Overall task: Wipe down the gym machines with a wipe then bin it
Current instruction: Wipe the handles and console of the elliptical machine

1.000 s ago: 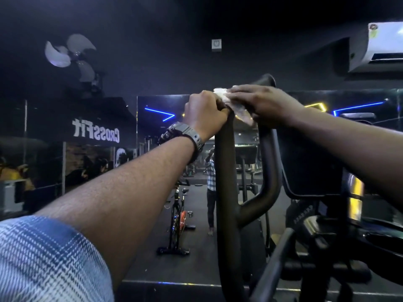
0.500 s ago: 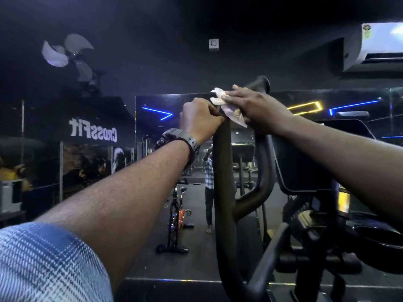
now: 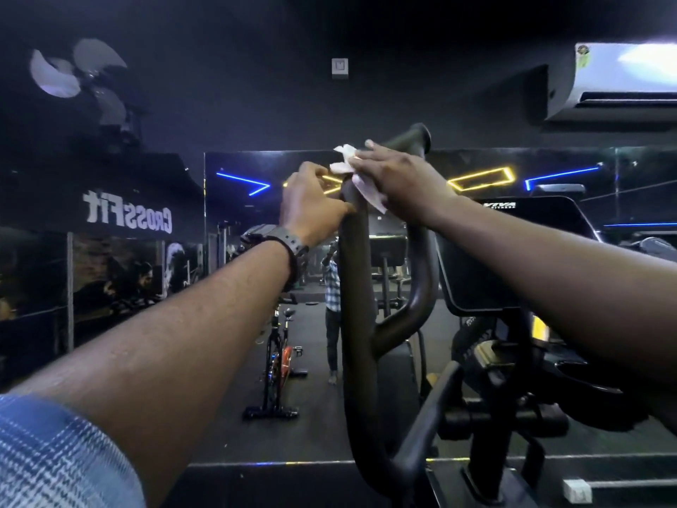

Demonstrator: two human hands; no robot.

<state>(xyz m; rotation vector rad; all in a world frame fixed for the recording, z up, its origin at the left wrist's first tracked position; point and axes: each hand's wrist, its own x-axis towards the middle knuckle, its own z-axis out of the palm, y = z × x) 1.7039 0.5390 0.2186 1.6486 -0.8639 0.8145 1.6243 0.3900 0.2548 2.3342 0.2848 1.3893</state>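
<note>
Overhead, at the top of the machine handle [image 3: 351, 287], we had both hands raised in front of the mirror wall [image 3: 256, 221]. Our left hand [image 3: 311, 203], with a dark watch [image 3: 282, 247] on its wrist, gripped the upright black bar just below its upper end, thumb and fingers curled round the tube. Our right hand [image 3: 399, 177] lay over the white wipe [image 3: 351, 170] and pressed it against the top of the same bar; the fingers appeared fairly straight over the wipe, and we could not tell whether the thumb pinched it from below. One crumpled corner of the wipe stood up beyond the fingertips, and a flat corner hung down under the palm beside the bar. The second branch of the handle curved up behind our right hand to a rounded end. To the right of the handle sat the dark console screen [image 3: 513, 258] of the machine. The mirror showed a spin bike [image 3: 278, 357], blue and yellow light strips, and reversed white lettering on the left. A wall fan [image 3: 84, 78] hung at upper left and an air conditioner [image 3: 619, 82] at upper right.
</note>
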